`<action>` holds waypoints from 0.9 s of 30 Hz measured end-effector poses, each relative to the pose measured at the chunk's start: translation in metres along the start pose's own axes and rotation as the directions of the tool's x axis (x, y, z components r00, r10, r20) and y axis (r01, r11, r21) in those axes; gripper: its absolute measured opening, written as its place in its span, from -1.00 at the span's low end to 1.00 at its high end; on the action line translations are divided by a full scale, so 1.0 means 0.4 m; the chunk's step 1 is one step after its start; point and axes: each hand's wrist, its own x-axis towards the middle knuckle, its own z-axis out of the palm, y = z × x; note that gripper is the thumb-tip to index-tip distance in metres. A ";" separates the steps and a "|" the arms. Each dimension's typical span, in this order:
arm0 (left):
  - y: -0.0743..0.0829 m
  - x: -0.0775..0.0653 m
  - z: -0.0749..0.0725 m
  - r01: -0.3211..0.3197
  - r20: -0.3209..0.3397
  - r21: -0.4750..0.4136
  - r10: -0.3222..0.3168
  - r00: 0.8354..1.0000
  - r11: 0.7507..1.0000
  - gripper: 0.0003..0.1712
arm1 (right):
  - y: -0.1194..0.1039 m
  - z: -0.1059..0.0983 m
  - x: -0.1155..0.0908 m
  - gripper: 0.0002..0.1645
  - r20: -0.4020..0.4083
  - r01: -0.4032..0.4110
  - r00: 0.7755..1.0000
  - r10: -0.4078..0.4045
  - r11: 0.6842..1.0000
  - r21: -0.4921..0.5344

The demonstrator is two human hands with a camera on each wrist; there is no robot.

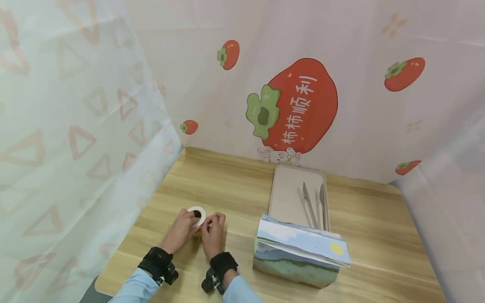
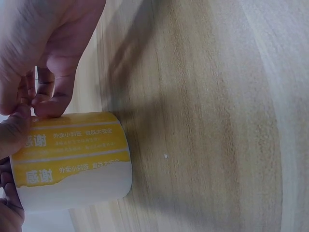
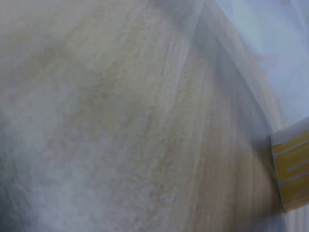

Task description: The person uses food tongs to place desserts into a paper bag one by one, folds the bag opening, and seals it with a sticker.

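A roll of yellow-and-white sticker labels stands upright on the wooden table, its hollow core facing up. White print runs across the yellow labels, and below a wavy edge the roll's side is plain white. My left hand grips the roll from the left, fingers at the core. On the roll's right side, the fingertips of my right hand pinch together at the label surface. The left wrist view shows the right hand close up over the labels. In the right wrist view only the roll's side shows.
Right of the hands stands a box-shaped packet with a landscape print and a folded flap. Behind it lies a pale tray holding a knife and another slim utensil. Printed curtains border the table at the back and sides.
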 end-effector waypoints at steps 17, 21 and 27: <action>-0.012 0.005 0.007 0.007 -0.004 0.018 -0.007 1.000 1.000 -0.77 | 0.023 0.003 0.009 -0.88 0.029 -0.122 0.992 0.119 0.983 0.140; -0.010 0.008 0.004 0.021 0.009 0.014 -0.021 1.000 1.000 -0.76 | 0.020 -0.002 0.008 -0.95 0.018 -0.128 0.992 0.126 0.976 0.177; -0.014 0.005 0.008 0.006 0.014 0.032 -0.006 1.000 0.999 -0.76 | 0.023 0.004 0.001 -0.91 -0.035 -0.119 0.992 0.125 0.982 0.144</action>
